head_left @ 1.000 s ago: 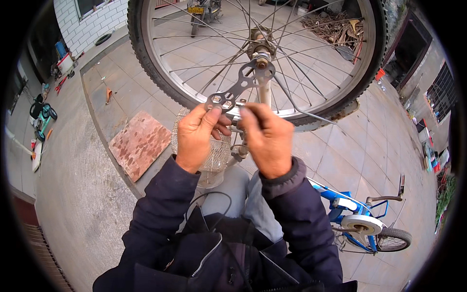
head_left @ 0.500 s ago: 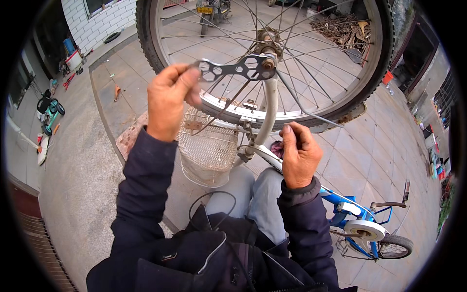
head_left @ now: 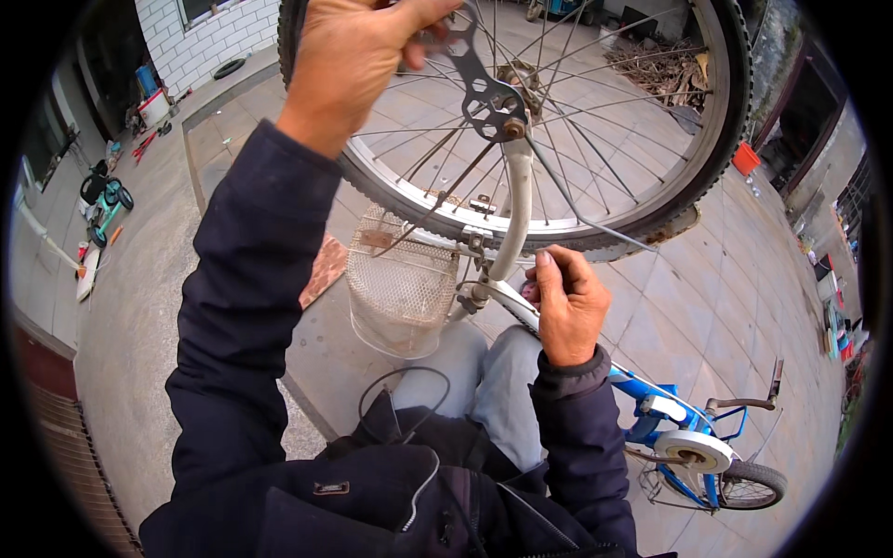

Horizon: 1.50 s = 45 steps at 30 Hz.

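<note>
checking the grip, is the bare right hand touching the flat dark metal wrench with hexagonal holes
Apart: the head view shows the right hand well below the wrench, with a plain gap.

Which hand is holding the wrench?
The left hand, up by the spoked bicycle wheel; the right hand is lower in the picture, away from the multi-hole wrench.

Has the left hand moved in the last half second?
Yes. Against the axle nut, the left hand has moved up the picture, from slightly below the nut's level to above it, holding the flat wrench.
</note>
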Tool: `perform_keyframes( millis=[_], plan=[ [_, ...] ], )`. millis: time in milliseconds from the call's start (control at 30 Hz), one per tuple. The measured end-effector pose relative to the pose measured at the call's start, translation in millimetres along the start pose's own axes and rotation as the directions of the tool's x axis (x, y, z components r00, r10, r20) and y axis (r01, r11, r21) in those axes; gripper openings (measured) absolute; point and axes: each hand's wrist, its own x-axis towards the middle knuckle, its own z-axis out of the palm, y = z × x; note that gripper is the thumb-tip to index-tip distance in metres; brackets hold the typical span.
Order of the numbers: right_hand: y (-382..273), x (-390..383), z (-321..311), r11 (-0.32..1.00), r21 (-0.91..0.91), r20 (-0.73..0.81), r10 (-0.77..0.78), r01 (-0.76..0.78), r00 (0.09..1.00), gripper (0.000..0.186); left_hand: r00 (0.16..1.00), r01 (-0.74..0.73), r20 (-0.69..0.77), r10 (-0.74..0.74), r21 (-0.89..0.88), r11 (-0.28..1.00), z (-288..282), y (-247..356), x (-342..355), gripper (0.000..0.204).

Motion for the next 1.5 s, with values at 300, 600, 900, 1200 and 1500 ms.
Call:
perform_keyframes(
  millis=[300,600,900,1200,1500],
  plan=[
    [-36,35,-4,0.995,0.053,-0.012,-0.078,0.079,0.997,0.015,0.954,-0.104,0.219,0.205,-0.398,0.911,59,14,10,0.027],
    [-122,94,0,0.837,-0.021,-0.085,-0.547,0.547,0.833,0.044,0.881,-0.051,0.399,0.254,-0.453,0.890,71,13,-6,0.045],
    [-121,120,15,0.765,-0.006,-0.019,-0.644,0.644,0.764,0.024,0.889,0.100,0.411,0.203,-0.606,0.789,61,8,-15,0.056],
    [-104,106,-12,0.886,-0.131,-0.110,-0.458,0.444,0.882,0.017,0.950,-0.311,-0.065,0.306,-0.082,0.947,37,-21,-47,0.017],
    [-49,54,-13,0.962,-0.163,-0.125,-0.241,0.220,0.962,0.022,0.973,-0.218,-0.009,0.231,0.299,0.929,34,-71,-101,0.019]
  ],
)
